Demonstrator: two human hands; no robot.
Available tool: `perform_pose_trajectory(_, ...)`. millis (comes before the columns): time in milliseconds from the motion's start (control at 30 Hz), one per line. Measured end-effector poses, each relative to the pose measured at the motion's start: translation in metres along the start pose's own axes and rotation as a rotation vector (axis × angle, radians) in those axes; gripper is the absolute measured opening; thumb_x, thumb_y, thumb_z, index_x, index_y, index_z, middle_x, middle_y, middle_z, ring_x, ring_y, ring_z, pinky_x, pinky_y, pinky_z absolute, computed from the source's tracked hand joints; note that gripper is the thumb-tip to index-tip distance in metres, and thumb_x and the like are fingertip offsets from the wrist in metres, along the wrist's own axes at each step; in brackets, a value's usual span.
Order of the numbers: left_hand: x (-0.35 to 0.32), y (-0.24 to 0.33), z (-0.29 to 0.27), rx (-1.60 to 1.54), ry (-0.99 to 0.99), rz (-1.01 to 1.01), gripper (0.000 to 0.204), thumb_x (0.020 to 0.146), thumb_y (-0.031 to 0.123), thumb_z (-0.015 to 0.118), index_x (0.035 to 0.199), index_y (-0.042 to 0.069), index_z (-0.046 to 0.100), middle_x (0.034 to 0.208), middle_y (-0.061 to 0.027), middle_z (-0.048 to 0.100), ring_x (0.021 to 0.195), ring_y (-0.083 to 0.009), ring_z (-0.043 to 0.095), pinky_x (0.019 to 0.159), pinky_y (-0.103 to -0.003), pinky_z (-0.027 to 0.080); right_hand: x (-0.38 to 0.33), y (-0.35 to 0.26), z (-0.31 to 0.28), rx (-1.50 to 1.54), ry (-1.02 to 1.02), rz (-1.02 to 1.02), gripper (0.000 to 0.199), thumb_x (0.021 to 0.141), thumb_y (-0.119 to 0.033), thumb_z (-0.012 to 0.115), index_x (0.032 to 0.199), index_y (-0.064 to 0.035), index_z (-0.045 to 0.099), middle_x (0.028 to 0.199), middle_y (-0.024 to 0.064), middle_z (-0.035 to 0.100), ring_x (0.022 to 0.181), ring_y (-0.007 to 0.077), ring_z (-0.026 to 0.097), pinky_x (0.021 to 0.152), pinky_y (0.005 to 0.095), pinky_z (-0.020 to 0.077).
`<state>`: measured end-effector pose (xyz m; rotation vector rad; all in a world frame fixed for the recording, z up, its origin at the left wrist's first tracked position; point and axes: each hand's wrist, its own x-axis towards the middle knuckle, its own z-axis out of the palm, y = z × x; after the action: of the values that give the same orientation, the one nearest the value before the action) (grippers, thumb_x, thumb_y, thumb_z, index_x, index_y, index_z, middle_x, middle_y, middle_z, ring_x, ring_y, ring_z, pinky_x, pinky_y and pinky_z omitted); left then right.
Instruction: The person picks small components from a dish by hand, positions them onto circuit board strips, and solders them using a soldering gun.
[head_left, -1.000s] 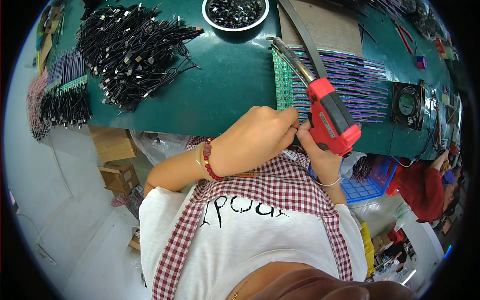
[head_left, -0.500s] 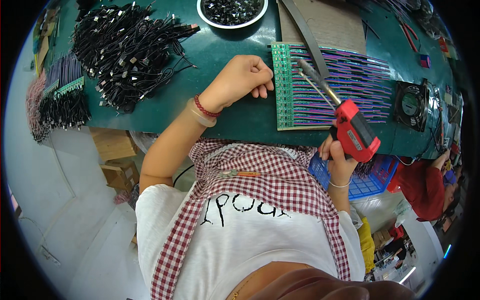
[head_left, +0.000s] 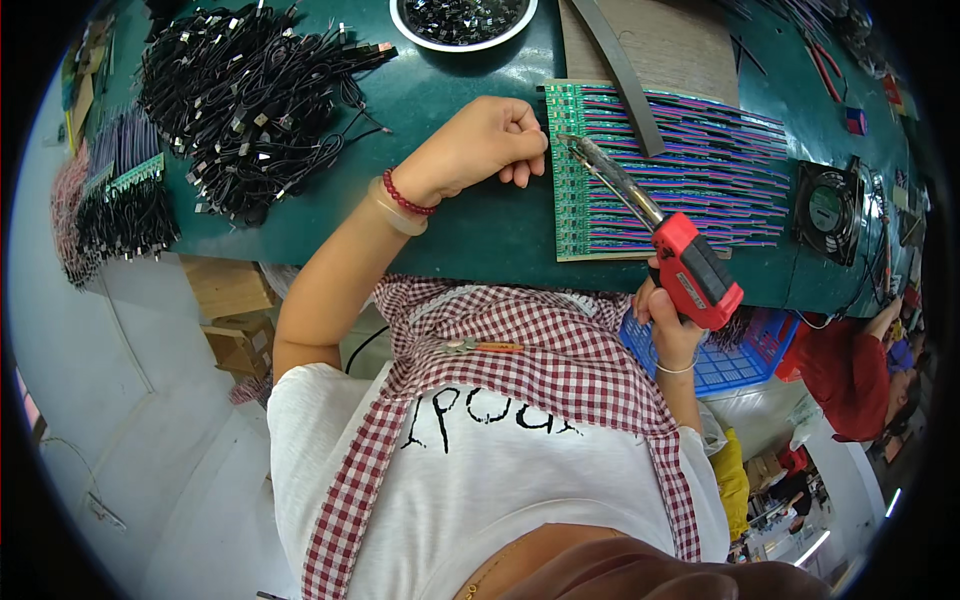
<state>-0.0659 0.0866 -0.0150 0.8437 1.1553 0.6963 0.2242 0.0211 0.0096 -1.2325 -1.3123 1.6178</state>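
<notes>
A red and black soldering gun (head_left: 697, 268) is gripped by my right hand (head_left: 672, 328), its fingers wrapped round the handle. Its long metal tip points up and left and lies over the upper part of a green circuit board panel (head_left: 570, 205); whether it touches cannot be told. Many thin coloured wires (head_left: 690, 190) run rightward from that panel in rows. At the panel's upper left edge, my left hand (head_left: 487, 145) is closed, thumb pressed to curled fingers. Whatever those fingers hold, if anything, is hidden.
A big heap of black cables (head_left: 255, 110) covers the table's left side. Behind my left hand stands a white bowl (head_left: 463, 46) of small parts. A grey strip (head_left: 625, 85) lies across the wires. On the right are a black fan (head_left: 828, 208) and a blue crate (head_left: 735, 368).
The soldering gun has moved left, bringing its tip from over the wires to the panel's left strip. My left hand has shifted slightly up and stays closed.
</notes>
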Motion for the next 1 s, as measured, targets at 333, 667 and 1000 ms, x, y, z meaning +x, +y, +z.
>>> perform_pose_trajectory(333, 0.003, 0.001, -0.003, 0.009, -0.025, -0.030, 0.015, 0.085, 0.013, 0.056, 0.075, 0.004, 0.051, 0.067, -0.0049, 0.061, 0.052, -0.0052, 0.053, 0.046, -0.017, 0.039, 0.000, 0.004, 0.000, -0.034, -0.001, -0.004, 0.034, 0.083, -0.014, 0.061, 0.107, 0.0069, 0.049, 0.058, 0.0070, 0.050, 0.046, 0.0125, 0.044, 0.048, 0.0253, 0.0390)
perform_pose_trajectory(667, 0.003, 0.002, -0.003, 0.043, -0.014, -0.040, 0.016, 0.084, 0.015, 0.057, 0.073, 0.005, 0.051, 0.066, -0.0040, 0.060, 0.051, -0.0048, 0.052, 0.046, -0.018, 0.038, -0.001, -0.001, 0.002, -0.004, 0.006, 0.006, 0.037, 0.083, -0.016, 0.061, 0.109, 0.0059, 0.049, 0.057, 0.0065, 0.049, 0.044, 0.0120, 0.043, 0.045, 0.0250, 0.0376)
perform_pose_trajectory(1000, 0.002, 0.005, -0.001, 0.069, 0.005, -0.041, 0.015, 0.083, 0.014, 0.057, 0.073, 0.004, 0.051, 0.065, -0.0033, 0.060, 0.051, -0.0048, 0.051, 0.045, -0.018, 0.038, -0.007, 0.009, -0.002, 0.000, 0.006, 0.028, 0.034, 0.083, -0.016, 0.061, 0.106, 0.0049, 0.048, 0.057, 0.0063, 0.049, 0.045, 0.0119, 0.043, 0.047, 0.0252, 0.0394)
